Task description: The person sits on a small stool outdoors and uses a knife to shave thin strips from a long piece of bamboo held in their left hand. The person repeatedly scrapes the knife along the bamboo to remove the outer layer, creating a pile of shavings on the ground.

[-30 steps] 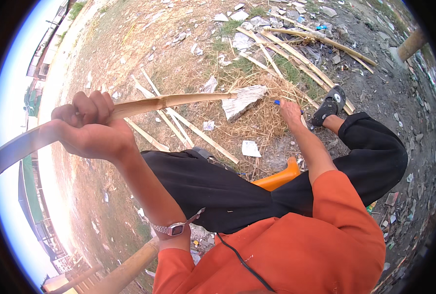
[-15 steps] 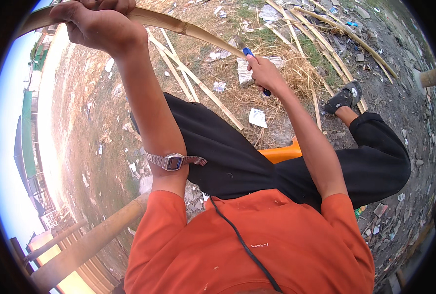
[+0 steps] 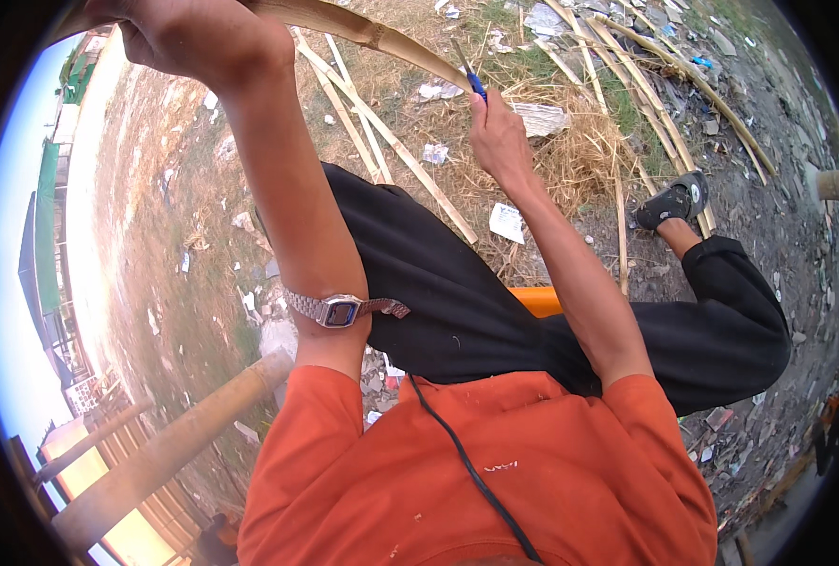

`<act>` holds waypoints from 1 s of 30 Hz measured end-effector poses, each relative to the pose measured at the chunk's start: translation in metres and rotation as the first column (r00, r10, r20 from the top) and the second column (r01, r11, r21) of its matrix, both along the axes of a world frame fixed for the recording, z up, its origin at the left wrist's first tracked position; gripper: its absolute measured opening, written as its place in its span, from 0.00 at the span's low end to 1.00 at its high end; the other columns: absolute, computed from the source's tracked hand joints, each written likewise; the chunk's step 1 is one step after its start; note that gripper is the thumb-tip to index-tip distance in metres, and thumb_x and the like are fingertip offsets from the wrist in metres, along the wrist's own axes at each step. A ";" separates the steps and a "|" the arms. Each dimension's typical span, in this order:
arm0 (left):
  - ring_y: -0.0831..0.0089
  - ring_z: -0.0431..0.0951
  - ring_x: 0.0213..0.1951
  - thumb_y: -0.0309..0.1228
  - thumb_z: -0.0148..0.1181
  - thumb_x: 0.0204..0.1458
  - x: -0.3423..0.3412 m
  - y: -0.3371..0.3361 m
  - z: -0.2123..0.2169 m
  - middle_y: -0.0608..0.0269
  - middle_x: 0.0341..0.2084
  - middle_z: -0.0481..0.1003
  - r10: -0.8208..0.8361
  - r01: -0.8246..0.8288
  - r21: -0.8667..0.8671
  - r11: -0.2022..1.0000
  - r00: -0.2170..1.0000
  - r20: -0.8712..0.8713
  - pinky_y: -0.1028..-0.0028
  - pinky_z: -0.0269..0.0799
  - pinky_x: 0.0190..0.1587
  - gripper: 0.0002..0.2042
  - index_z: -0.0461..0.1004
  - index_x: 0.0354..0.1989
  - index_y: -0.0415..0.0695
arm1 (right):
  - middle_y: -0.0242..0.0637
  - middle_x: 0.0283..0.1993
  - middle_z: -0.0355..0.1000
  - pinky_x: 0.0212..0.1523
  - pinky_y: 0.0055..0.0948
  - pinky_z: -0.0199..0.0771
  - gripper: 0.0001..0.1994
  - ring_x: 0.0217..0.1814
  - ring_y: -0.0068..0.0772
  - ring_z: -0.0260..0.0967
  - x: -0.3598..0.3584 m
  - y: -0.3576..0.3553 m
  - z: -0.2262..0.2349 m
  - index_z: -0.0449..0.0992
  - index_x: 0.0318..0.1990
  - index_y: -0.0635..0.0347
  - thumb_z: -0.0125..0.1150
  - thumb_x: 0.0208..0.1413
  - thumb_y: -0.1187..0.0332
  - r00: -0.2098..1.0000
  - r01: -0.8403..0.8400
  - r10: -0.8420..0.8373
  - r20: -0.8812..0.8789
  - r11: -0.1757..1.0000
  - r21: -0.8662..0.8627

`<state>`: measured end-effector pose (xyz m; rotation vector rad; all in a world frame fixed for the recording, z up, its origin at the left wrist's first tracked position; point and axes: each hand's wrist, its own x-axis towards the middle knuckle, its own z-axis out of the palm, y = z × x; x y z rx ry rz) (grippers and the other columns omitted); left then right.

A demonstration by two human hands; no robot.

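Observation:
A split bamboo strip runs from the upper left down to the right, with a node ring partway along. My left hand is closed around its far end; the picture's top edge cuts off some of the fingers. My right hand grips a blue-handled knife, whose narrow dark blade points up and away beside the strip's near end. Whether the blade touches the bamboo I cannot tell. A metal wristwatch sits high on my left forearm.
Loose bamboo strips lie on the littered ground, more of them at the far right. Dry shavings are heaped beyond my right hand. Part of an orange seat shows by my legs. A bamboo pole stands at my left.
My right hand has turned upright and slightly closer, so the knife's blade now shows above the strip. My left hand has shifted up, partly out of the picture, still gripping the bamboo.

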<state>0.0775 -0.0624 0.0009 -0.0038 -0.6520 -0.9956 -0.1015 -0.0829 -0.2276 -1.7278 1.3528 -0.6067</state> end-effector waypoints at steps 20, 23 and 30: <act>0.81 0.40 0.12 0.53 0.31 0.58 -0.044 -0.004 0.007 0.73 0.08 0.45 0.612 -0.636 -0.240 0.734 0.465 0.640 0.77 0.38 0.15 0.23 0.52 0.18 0.49 | 0.60 0.27 0.70 0.34 0.54 0.67 0.15 0.30 0.63 0.69 -0.004 0.001 0.010 0.64 0.39 0.62 0.36 0.61 0.59 0.997 -0.003 -0.007 -0.083 0.993 -0.119; 0.79 0.37 0.13 0.58 0.27 0.57 -0.048 0.004 0.008 0.71 0.07 0.44 0.600 -0.722 -0.146 0.676 0.424 0.678 0.76 0.37 0.16 0.25 0.49 0.17 0.51 | 0.60 0.26 0.70 0.36 0.53 0.68 0.15 0.31 0.62 0.70 -0.020 0.013 -0.010 0.64 0.38 0.63 0.36 0.60 0.59 0.975 0.001 -0.017 -0.222 0.997 -0.072; 0.82 0.38 0.13 0.63 0.34 0.51 -0.048 0.023 0.003 0.75 0.08 0.44 0.600 -0.708 -0.125 0.695 0.476 0.643 0.79 0.35 0.16 0.27 0.47 0.16 0.53 | 0.58 0.25 0.70 0.32 0.53 0.68 0.15 0.29 0.62 0.69 -0.023 0.023 -0.016 0.62 0.38 0.63 0.36 0.61 0.59 0.978 0.000 -0.009 -0.207 0.999 -0.042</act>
